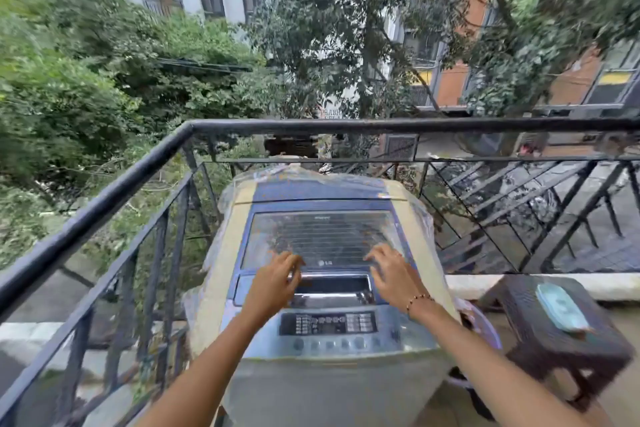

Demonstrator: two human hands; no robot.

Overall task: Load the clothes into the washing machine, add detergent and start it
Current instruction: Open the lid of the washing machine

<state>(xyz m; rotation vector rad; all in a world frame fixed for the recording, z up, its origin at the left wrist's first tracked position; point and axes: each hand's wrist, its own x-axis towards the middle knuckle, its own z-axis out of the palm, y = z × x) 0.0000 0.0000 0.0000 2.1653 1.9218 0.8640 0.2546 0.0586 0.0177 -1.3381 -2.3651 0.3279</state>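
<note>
Head cam looks down over a top-loading washing machine (325,340) on a balcony. Nearest is its control panel (328,323), a dark strip of buttons with a row of round knobs below it. Just past that, both hands are at the front edge of the lid (322,239), which sits slightly lifted so there's a dark gap under it. Left hand (273,282) has fingers loosely spread and curled over the lid's left front edge, right hand (391,274) does the same on the right side; it's blurry, so I can't tell if either is really gripping or only resting. Right wrist has a beaded bracelet (417,302). Clear plastic wrap (304,173) covers the machine's back and sides.

Off to the right is a dark woven stool (568,347) with a pale blue thing (559,308) on top. Black railing (346,125) runs around, then trees and buildings beyond.
</note>
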